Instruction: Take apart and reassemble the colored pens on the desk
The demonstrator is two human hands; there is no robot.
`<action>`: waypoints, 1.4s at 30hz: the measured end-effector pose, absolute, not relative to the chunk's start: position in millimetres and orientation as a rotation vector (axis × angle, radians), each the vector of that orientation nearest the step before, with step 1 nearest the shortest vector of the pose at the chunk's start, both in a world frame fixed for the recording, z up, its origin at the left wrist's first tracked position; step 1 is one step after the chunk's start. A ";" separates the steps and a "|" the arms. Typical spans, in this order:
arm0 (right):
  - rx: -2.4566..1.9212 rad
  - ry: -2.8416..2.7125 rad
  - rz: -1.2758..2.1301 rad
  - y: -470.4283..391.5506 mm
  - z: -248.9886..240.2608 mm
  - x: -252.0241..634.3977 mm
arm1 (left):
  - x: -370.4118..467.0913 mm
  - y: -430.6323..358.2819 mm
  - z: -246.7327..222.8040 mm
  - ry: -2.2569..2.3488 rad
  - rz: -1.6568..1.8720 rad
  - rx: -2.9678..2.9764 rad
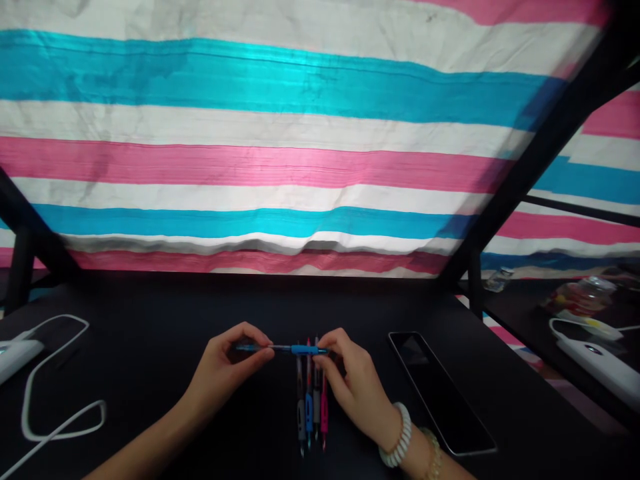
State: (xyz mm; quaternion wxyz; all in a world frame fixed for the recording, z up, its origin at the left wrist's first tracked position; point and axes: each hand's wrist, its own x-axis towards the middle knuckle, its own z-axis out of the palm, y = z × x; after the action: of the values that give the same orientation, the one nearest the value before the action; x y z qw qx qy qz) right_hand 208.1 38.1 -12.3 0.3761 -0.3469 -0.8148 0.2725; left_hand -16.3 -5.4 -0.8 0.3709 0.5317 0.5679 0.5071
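A blue pen [303,349] is held level between my two hands, above the black table. My left hand [231,360] pinches its left end between thumb and fingertips. At the other end, by the blue grip, my right hand [351,373] closes thumb and fingers on it. Beneath the held pen several more pens lie side by side, pointing away from me. Among them are a grey-gripped pen [301,413], a blue-gripped pen [309,410] and a pink pen [325,407]. The held pen and my right fingers partly cover their far ends.
A black smartphone [445,393] lies right of my right hand on the black table [240,300]. A white cable [30,393] curls at the left beside a white device [17,357]. Black frame bars [525,167] and a striped sheet [280,160] stand behind. Another white device [600,367] rests far right.
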 end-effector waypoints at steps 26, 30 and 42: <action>-0.969 -2.031 1.315 34.7 -10.1 200.7 | -28.2 -6.8 -15.1 1.374 1.362 2.755; -0.857 -1.825 1.738 34.8 -12.4 200.6 | -28.3 -9.5 -13.4 1.376 1.416 2.767; -0.673 -1.189 2.387 36.5 -20.3 199.7 | -27.4 -11.3 -14.8 1.487 1.458 2.790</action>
State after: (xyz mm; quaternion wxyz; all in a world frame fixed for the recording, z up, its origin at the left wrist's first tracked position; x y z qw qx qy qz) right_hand 199.7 36.5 -20.3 0.1945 -0.2399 -0.4240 0.8514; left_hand -27.4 -11.3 -14.8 -0.1692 0.7898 0.4210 0.4128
